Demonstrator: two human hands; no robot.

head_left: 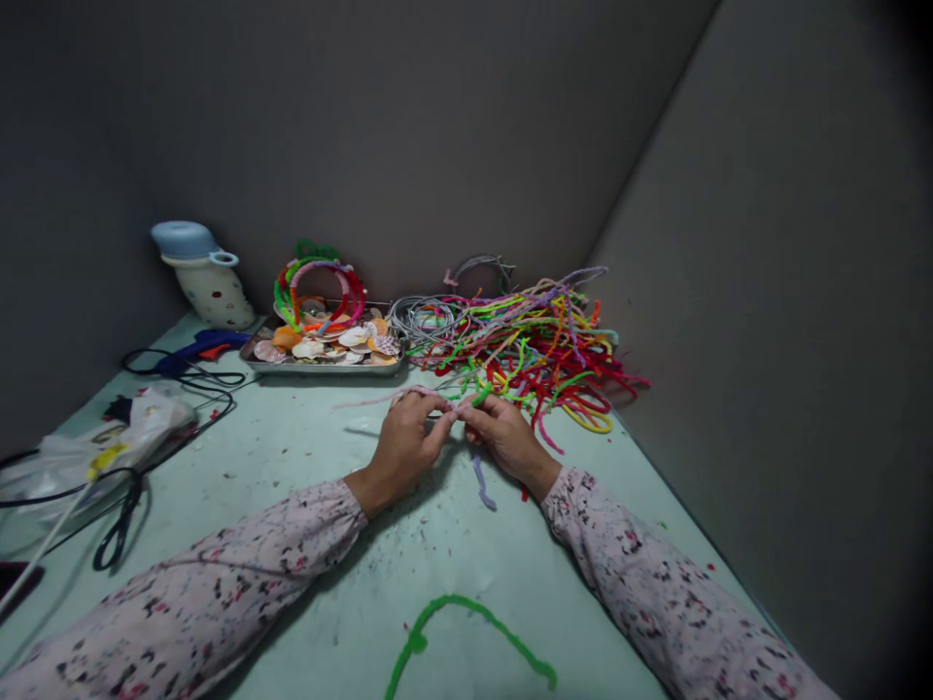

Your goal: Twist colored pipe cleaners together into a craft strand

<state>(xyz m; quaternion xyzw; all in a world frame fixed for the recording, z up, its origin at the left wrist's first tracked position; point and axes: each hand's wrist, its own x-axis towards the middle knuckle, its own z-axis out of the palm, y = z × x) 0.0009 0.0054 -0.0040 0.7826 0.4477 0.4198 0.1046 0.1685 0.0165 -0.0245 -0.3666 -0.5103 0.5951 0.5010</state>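
Fingertips of my left hand and my right hand meet over the middle of the table, both closed in a pinch. Between them is a pale pink pipe cleaner, its thin tail trailing off to the left behind my left hand. A bright green fuzzy piece shows at the tips of my right fingers; whether it is joined to the pink one I cannot tell. Below my right hand a purple pipe cleaner lies on the table. A bent green pipe cleaner lies nearer to me.
Behind my hands sits a heap of coloured pipe cleaners beside coiled grey wire. A metal tray holds seashells and wrapped rings. On the left are a bottle, a blue tool, black cables and a plastic bag.
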